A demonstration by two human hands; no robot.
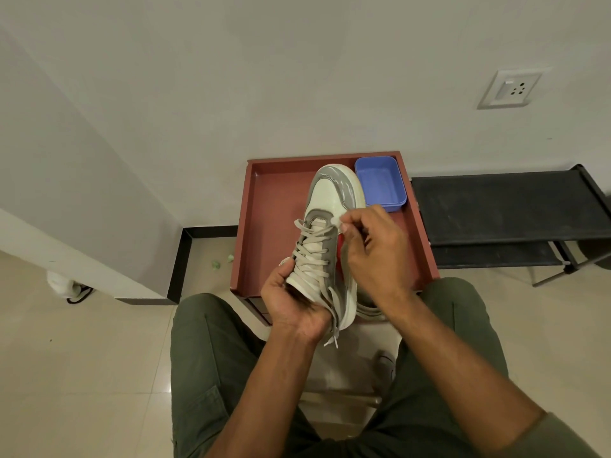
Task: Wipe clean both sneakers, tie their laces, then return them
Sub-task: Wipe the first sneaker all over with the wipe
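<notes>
Head view: sneaker (325,226) toe points away, over tray (264,200); left hand (291,302) grips heel, right hand (370,246) pinches small white wipe (335,220) at vamp, nearer toe.

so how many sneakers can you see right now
2. One sneaker is held up over the red tray, gripped at the heel by the left hand. The second sneaker lies under the right hand, mostly hidden.

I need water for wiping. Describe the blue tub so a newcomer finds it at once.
Find the reddish-brown tray against the wall. In its far right corner, beside the sneaker's toe, sits the blue tub: rectangular, open-topped, the only blue thing there.
</notes>
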